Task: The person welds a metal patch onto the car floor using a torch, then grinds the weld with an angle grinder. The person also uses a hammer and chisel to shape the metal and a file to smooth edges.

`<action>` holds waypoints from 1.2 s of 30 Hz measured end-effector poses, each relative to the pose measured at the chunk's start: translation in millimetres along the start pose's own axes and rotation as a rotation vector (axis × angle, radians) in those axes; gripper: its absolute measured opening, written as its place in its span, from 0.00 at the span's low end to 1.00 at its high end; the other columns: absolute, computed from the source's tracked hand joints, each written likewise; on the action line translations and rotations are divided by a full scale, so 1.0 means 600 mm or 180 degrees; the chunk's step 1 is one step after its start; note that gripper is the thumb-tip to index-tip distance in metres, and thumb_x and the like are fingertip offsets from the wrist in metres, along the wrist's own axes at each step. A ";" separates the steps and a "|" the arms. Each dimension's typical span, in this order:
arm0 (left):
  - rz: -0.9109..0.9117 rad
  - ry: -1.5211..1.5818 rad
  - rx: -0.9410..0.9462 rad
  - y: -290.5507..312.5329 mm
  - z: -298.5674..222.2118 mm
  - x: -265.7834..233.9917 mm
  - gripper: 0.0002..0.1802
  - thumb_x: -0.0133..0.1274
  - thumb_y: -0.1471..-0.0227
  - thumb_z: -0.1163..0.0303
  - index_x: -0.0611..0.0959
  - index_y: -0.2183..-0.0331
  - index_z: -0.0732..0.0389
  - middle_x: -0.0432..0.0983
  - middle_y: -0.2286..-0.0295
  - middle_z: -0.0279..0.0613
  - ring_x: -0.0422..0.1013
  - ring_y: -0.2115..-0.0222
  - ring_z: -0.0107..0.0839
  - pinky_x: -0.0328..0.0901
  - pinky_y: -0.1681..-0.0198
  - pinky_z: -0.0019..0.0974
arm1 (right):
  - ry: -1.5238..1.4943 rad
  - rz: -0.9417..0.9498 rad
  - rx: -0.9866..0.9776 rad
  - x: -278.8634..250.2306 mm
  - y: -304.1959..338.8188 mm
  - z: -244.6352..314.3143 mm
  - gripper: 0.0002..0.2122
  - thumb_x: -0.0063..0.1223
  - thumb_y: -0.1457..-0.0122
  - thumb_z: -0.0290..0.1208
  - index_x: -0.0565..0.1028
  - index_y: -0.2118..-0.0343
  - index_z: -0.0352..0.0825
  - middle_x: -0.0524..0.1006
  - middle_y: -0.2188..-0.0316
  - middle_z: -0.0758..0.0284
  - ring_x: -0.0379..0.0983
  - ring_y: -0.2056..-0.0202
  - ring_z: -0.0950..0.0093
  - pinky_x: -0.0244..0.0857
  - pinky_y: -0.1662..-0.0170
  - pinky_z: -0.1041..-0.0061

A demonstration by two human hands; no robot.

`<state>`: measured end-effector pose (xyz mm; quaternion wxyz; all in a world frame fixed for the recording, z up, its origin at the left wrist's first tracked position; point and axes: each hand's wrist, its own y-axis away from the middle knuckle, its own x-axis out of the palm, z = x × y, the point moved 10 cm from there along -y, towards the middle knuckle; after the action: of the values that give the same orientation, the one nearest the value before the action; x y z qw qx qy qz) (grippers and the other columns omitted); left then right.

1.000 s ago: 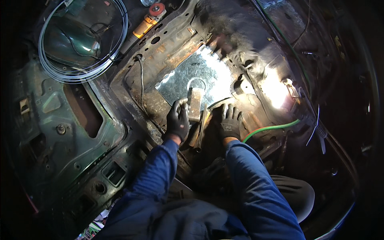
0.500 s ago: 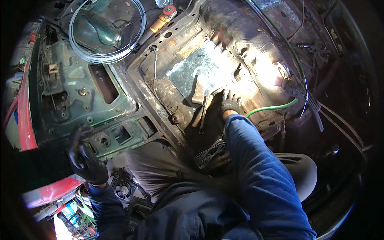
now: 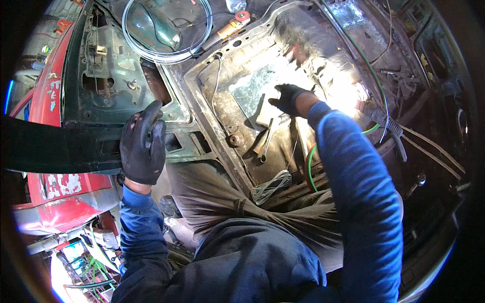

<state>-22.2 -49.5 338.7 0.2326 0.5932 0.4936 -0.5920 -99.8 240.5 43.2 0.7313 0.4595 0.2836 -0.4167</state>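
Observation:
My left hand [image 3: 143, 145], in a dark glove, is raised beside the green door panel [image 3: 113, 109]. Its fingers stretch upward, loosely together, and nothing shows in them. My right hand [image 3: 290, 99], also gloved, hovers with fingers apart over the bright sheet-metal patch [image 3: 251, 95] on the rusty car floor. Just under its fingertips lies a blocky, rusty metal piece [image 3: 265, 112]. A tube-like metal tool [image 3: 268, 140] with a round end lies below that piece. Strong glare hides the surface to the right of this hand.
A coil of pale wire [image 3: 168, 60] and an orange angle grinder [image 3: 232, 28] lie at the far side. A small wire bundle [image 3: 271, 186] sits near my knees. A green hose [image 3: 310, 169] runs past my right forearm. Red bodywork [image 3: 65, 194] stands at left.
My right hand has lifted from the floor beside the tools and moved farther away, over the patch. My left hand has risen beside the door panel. The whole view has shifted.

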 end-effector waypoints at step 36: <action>0.0099 0.4287 -0.0990 0.045 -0.190 0.205 0.60 0.42 0.43 0.21 0.59 0.29 0.61 0.58 0.32 0.54 0.61 0.35 0.47 0.55 0.31 0.51 | -0.1021 0.0286 -0.1857 -0.135 0.356 0.254 0.11 0.56 0.33 0.34 0.80 0.52 0.35 0.82 0.63 0.51 0.81 0.64 0.52 0.74 0.58 0.56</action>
<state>31.8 75.6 237.7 -0.0338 0.7984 0.6010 -0.0135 50.8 179.6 264.2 0.8850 0.1715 0.2516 -0.3522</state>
